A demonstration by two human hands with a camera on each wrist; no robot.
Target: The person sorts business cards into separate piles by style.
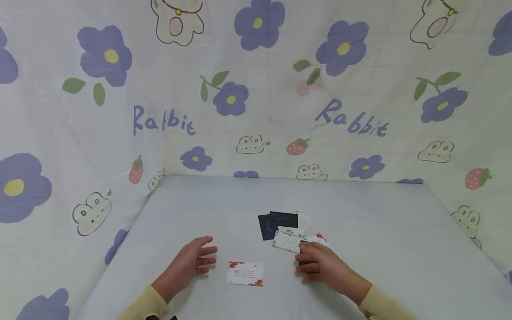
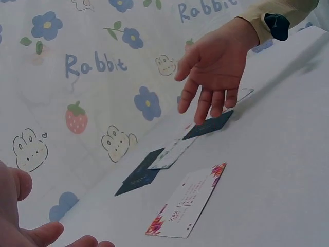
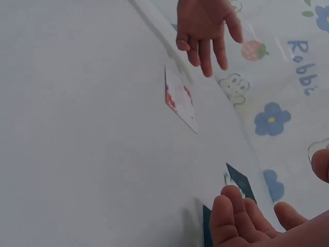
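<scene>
A white card with red and orange floral corners (image 1: 245, 273) lies flat between the two hands, printed side up. To its left my left hand (image 1: 194, 262) hovers with fingers spread and nothing in it. On the other side my right hand (image 1: 324, 266) hangs over the right end of a loose group of cards, its fingers relaxed and holding nothing. A dark card (image 2: 211, 126) lies beneath it, mostly hidden in the head view. The group also has two dark blue cards (image 1: 284, 219) and a white card with green leaves (image 1: 288, 240).
Behind the leaf card lies a white card with fine print (image 1: 305, 222), and another red-cornered card (image 1: 321, 238) shows past my right hand. The cards rest on a white table (image 1: 200, 200), with a flower-and-rabbit printed curtain (image 1: 272, 124) around its back and sides.
</scene>
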